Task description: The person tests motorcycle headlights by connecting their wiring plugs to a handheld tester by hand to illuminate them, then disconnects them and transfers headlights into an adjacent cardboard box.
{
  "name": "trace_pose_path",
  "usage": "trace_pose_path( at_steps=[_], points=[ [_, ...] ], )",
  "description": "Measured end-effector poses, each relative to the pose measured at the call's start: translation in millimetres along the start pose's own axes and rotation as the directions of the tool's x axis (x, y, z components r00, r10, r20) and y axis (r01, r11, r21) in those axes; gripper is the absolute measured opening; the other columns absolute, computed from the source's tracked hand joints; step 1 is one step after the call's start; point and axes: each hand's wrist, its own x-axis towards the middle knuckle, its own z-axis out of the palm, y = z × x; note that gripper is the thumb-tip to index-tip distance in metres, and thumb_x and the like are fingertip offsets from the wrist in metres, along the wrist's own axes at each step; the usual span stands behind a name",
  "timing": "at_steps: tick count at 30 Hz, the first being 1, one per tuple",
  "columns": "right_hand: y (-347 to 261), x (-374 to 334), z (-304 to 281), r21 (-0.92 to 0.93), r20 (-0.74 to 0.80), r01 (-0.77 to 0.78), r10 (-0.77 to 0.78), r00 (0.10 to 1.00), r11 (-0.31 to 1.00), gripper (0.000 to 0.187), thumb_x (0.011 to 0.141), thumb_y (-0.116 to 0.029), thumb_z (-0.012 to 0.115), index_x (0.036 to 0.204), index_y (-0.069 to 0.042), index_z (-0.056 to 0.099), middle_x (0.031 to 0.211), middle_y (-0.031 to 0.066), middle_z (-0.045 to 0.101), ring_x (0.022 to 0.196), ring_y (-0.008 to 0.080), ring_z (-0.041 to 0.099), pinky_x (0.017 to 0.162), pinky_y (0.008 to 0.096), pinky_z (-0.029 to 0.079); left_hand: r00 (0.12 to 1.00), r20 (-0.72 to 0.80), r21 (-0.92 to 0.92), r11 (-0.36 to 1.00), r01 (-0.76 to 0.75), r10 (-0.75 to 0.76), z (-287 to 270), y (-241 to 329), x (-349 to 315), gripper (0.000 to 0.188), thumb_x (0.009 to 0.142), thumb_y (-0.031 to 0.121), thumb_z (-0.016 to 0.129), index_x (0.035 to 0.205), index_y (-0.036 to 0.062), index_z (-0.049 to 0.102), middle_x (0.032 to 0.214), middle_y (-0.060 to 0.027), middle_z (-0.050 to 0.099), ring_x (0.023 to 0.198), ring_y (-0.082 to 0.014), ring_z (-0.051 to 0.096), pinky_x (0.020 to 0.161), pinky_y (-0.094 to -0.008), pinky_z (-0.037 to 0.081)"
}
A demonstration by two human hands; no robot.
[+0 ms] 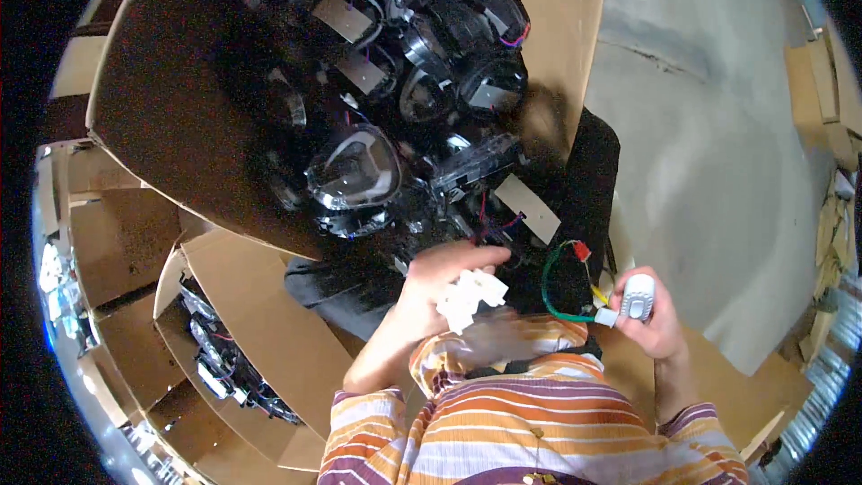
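My left hand [429,280] is closed around a white, jagged-shaped plastic piece [470,299], with a finger stretched toward the box. The fingers of my right hand [660,328] grip a small light-grey handheld device [638,296] with a raised button pad. A green cable [548,287] loops from a pale connector [607,316] beside the device up to a red connector [582,251]; a yellow wire shows near it. Ahead of my hands, a large cardboard box [206,175] holds several black lamp-like units with clear lenses [356,168], coloured wires and pale tags [530,208].
At the lower left, another cardboard box [269,328] contains more dark parts with wires [229,364]. Grey concrete floor [691,144] lies to the right, with cardboard boxes [813,94] along the far right side. A cardboard flap [736,386] is at the lower right.
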Motion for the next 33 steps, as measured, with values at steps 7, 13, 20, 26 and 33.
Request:
trace_pose_path(
  at_steps=[7, 13, 20, 26, 33],
  points=[
    [-6.6, 14.1, 4.7, -0.058, 0.010, -0.003, 0.003, 1.000, 0.998, 0.029, 0.063, 0.003, 0.048, 0.089, -0.005, 0.038, 0.071, 0.0026, 0.045, 0.065, 0.0073, 0.043, 0.057, 0.0201, 0.037, 0.899, -0.398, -0.465, 0.885, -0.029, -0.180, -15.4, -1.2, 38.7, 0.025, 0.080, 0.017, 0.038, 0.084, -0.0045, 0.050, 0.067, -0.0093, 0.055, 0.053, -0.0131, 0.049, 0.053, -0.0227, 0.040],
    [-3.2, 24.8, 0.3, -0.057, 0.008, -0.022, 0.023, 1.000, 0.998, 0.029, 0.063, 0.002, 0.049, 0.089, -0.004, 0.038, 0.071, 0.0026, 0.045, 0.065, 0.0079, 0.044, 0.058, 0.0208, 0.038, 0.793, -0.557, -0.594, 0.785, -0.173, -0.247, -66.5, 9.2, 103.6, 0.017, 0.077, 0.015, 0.043, 0.078, -0.0005, 0.051, 0.044, 0.0035, 0.027, 0.038, -0.0055, 0.024, 0.037, -0.0201, 0.019],
    [1.9, 40.3, -3.8, -0.091, -0.008, -0.049, 0.048, 0.999, 0.995, 0.029, 0.063, -0.001, 0.052, 0.089, -0.004, 0.039, 0.072, 0.0031, 0.046, 0.066, 0.0089, 0.045, 0.059, 0.0222, 0.038, 0.664, -0.717, -0.393, 0.910, -0.136, -0.210, -152.9, -26.1, 195.4, 0.008, 0.070, 0.008, 0.053, 0.073, 0.0020, 0.049, 0.045, 0.0031, 0.033, 0.037, -0.0068, 0.029, 0.035, -0.0226, 0.023],
    [3.8, 53.4, -3.6, -0.087, -0.003, -0.086, 0.086, 0.996, 0.993, 0.030, 0.062, -0.003, 0.052, 0.088, -0.003, 0.039, 0.072, 0.0033, 0.047, 0.065, 0.0103, 0.046, 0.060, 0.0232, 0.039, 0.723, -0.642, -0.383, 0.924, -0.012, -0.256, -215.8, -80.4, 249.2, 0.008, 0.068, 0.008, 0.053, 0.066, 0.0030, 0.047, 0.046, 0.0005, 0.036, 0.036, -0.0099, 0.032, 0.035, -0.0247, 0.028],
    [13.4, 54.2, -6.3, -0.081, -0.035, -0.107, 0.104, 0.994, 0.991, 0.030, 0.057, -0.006, 0.054, 0.084, -0.003, 0.041, 0.072, 0.0028, 0.046, 0.065, 0.0095, 0.044, 0.058, 0.0228, 0.038, 0.823, -0.482, -0.317, 0.935, 0.157, -0.302, -239.4, -115.6, 286.3, 0.015, 0.066, 0.014, 0.056, 0.062, 0.0009, 0.049, 0.050, -0.0035, 0.044, 0.037, -0.0127, 0.037, 0.034, -0.0259, 0.028]
  ],
)
